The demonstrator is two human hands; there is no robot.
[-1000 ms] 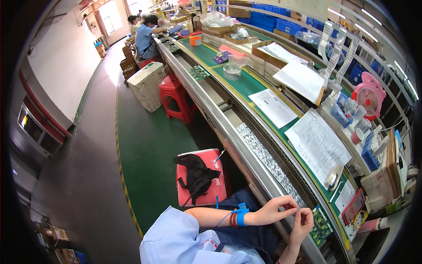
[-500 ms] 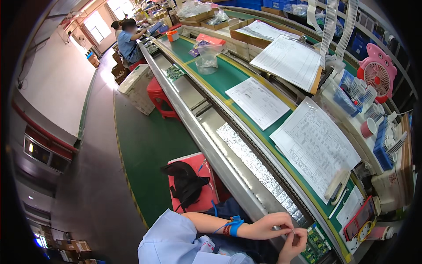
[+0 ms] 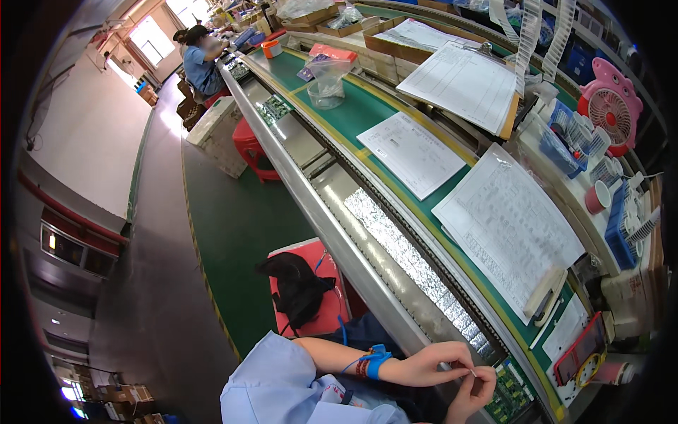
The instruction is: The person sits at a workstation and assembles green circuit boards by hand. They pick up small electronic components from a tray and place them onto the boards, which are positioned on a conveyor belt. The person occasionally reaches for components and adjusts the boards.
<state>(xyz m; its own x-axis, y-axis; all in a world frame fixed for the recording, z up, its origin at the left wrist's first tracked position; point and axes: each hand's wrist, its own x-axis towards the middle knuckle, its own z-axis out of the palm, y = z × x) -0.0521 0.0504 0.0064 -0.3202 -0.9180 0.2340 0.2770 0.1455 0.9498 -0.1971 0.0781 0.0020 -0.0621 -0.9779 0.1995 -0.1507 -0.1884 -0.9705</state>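
In the head view, at the near edge of the picture, the left hand (image 3: 427, 362) reaches in from the left with a blue wrist strap (image 3: 376, 360) on its wrist, its thumb and forefinger closed to a tight pinch on a tiny pale part (image 3: 472, 370), too small to tell what it is. The right hand (image 3: 472, 397) comes up from below just beside it, fingers curled with the tips meeting the same part, so both hands share it above the near rim of the conveyor line (image 3: 367, 233). Something this small likely weighs almost nothing, slips easily and may bend, so a fingertip pinch at its ends looks the sensible hold. Just right of the hands a green circuit board (image 3: 510, 394) lies flat on the bench. Farther along, a clear plastic tub (image 3: 326, 90) stands on the green mat with a crumpled clear bag in it. On the right, blue bins (image 3: 624, 225) hold small pale pieces I cannot make out, and a pink cup (image 3: 597, 196) stands beside them, contents hidden. Large printed sheets (image 3: 505, 226) lie between.
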